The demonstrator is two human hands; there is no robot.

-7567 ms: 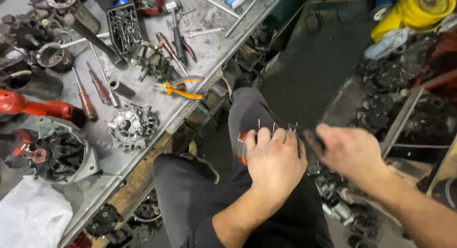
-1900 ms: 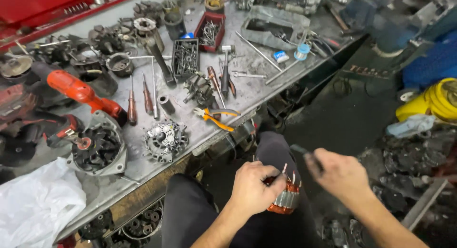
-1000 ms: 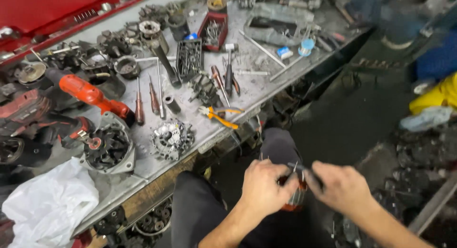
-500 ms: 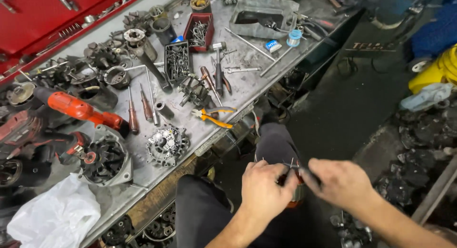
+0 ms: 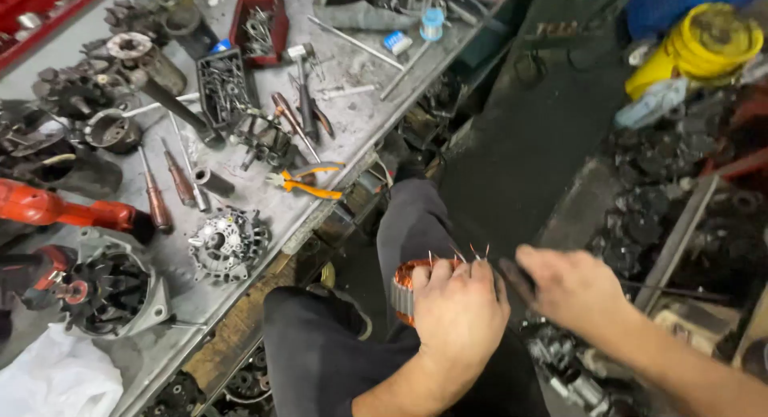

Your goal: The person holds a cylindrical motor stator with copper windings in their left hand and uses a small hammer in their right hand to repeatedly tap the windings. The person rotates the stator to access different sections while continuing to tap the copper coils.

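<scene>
a grey metal bench [image 5: 352, 121] runs well up and left of the fingers [image 5: 448, 277]. nearest them on it lie orange pliers [image 5: 308, 181], and left of those an alternator housing [image 5: 226, 242]. farther left sit a finned housing [image 5: 112, 293], a red power tool [image 5: 60, 213] and two brown-handled drivers [image 5: 168, 185]. far above the fingers stand a black parts tray [image 5: 224, 85] and a red bin [image 5: 260, 21]. a white rag [image 5: 56, 381] lies at the bench's near left end.

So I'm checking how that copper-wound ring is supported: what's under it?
The copper-wound stator ring rests on the person's dark-trousered knee. The left hand covers most of it, so the exact contact is hidden.
</scene>
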